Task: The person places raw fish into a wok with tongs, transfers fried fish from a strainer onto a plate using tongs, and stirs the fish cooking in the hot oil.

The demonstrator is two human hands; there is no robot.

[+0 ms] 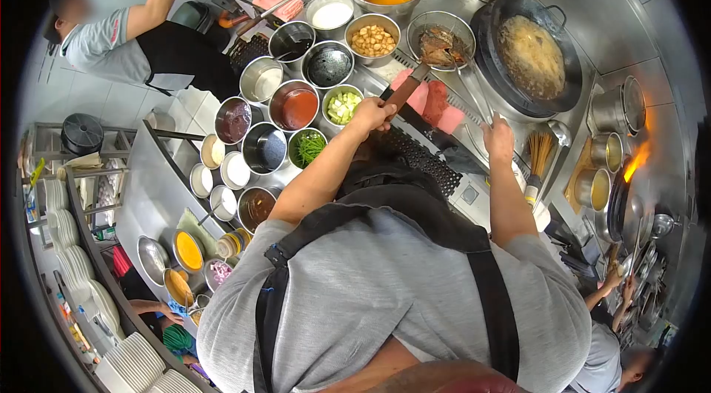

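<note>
My left hand (374,115) is closed around the brown wooden handle of a strainer (416,29). Browned fried food (438,46), perhaps fish, sits in the strainer's bowl, just left of a black wok (569,71) of foaming, bubbling oil (535,52). In my right hand (498,140) is a long-handled metal utensil (474,89). Its far end reaches the food in the strainer, and I cannot make out the shape of its head. Pink and red cloths (437,104) lie on the counter between my hands.
Several metal pots stand at left, including chopped green vegetables (309,147), red sauce (295,105) and fried cubes (372,41). A bamboo brush (539,160) and ladle (561,134) lie at right. Flames (637,161) rise by another wok. Co-workers (111,45) stand around.
</note>
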